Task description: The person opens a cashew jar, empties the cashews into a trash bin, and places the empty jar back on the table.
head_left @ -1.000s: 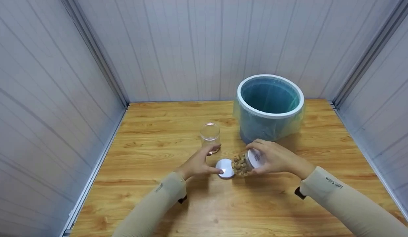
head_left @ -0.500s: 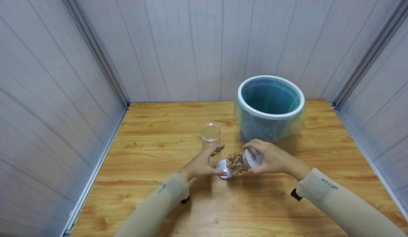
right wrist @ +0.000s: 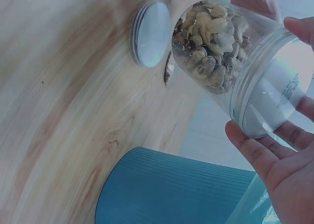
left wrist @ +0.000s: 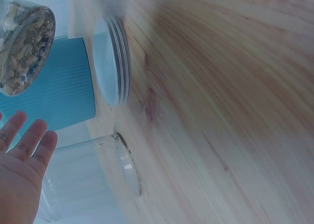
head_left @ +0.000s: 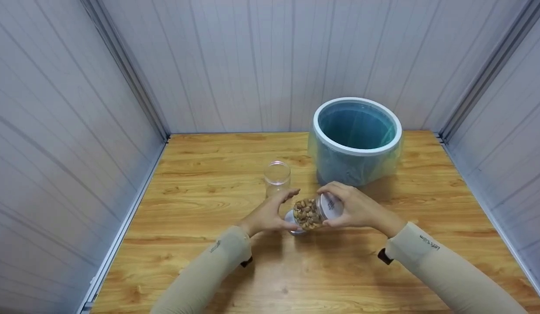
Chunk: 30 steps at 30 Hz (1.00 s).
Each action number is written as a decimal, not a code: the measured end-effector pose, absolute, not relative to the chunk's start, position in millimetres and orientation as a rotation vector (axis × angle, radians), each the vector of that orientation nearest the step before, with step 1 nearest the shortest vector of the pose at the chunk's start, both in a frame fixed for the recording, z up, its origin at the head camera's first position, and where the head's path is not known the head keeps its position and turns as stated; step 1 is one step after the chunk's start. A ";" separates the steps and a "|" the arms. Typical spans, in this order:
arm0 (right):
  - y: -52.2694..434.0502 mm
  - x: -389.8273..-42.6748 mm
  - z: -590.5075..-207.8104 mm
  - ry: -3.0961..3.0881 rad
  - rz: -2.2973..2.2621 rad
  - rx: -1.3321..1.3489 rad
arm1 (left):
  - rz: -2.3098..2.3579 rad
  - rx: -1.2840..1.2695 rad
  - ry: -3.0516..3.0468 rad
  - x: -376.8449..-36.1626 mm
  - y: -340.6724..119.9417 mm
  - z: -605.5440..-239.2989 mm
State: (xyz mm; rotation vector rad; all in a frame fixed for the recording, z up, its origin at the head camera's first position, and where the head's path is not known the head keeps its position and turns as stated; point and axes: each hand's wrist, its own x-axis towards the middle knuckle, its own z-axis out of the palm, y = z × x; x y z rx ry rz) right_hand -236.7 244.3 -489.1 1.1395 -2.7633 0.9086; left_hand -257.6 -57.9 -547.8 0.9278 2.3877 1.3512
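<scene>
My right hand (head_left: 342, 207) grips a clear jar of nuts (head_left: 311, 213) by its base, tipped on its side with the open mouth facing left. In the right wrist view the fingers (right wrist: 260, 155) wrap the base of the nut jar (right wrist: 230, 57). An empty clear jar (head_left: 277, 178) stands upright just behind my left hand (head_left: 282, 210), whose straight fingers (left wrist: 24, 145) reach beside the empty jar (left wrist: 88, 180) and hold nothing. A white lid (left wrist: 112, 60) lies flat on the table, mostly hidden under the tipped jar in the head view.
A blue bin (head_left: 357, 139) with a white rim and a plastic liner stands at the back right of the wooden table (head_left: 209, 183). Grey panel walls close in the left, back and right sides.
My right hand has carried the nut jar left and slightly up, so it now hangs over the lid. My left hand has lifted its fingers off the lid toward the empty jar.
</scene>
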 end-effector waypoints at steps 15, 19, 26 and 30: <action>233.1 -237.4 -493.0 -2.745 0.980 1.129 | 1.375 0.912 2.342 -253.6 -51.9 -542.8; 230.1 -237.7 -493.2 -2.750 0.997 1.118 | 1.348 0.919 2.356 -253.9 -49.3 -542.7; 225.1 -237.5 -493.1 -2.743 1.047 1.110 | 1.294 0.957 2.390 -254.9 -46.6 -543.1; 222.8 -237.6 -494.0 -2.736 1.073 1.109 | 1.262 0.962 2.426 -256.0 -44.7 -544.4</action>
